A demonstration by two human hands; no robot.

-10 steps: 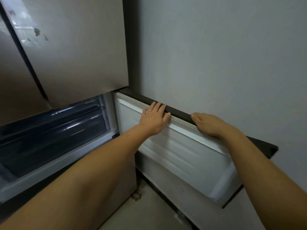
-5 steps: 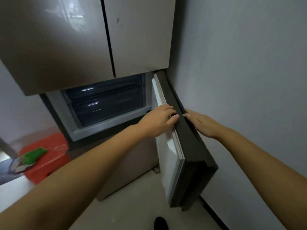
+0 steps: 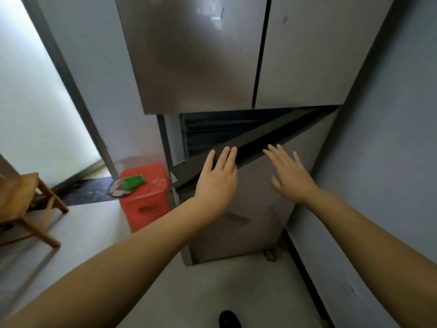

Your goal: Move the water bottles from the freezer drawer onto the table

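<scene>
The grey freezer door (image 3: 260, 197) at the bottom of the fridge stands partly ajar, its dark top edge running up to the right. Behind it a dark freezer drawer (image 3: 224, 129) shows through the gap. My left hand (image 3: 218, 183) lies flat on the door's front near its top edge, fingers over the dark rim. My right hand (image 3: 289, 174) presses flat on the door front, fingers spread. No water bottles and no table are in view.
A red plastic stool (image 3: 144, 197) with a green object (image 3: 133, 182) on top stands left of the fridge. A wooden chair (image 3: 26, 204) is at far left. A grey wall (image 3: 390, 162) runs close along the right. A dark shoe tip (image 3: 229, 319) shows below.
The freezer door has swung from wide open against the right wall to nearly shut. Both hands moved from its top edge onto its outer front.
</scene>
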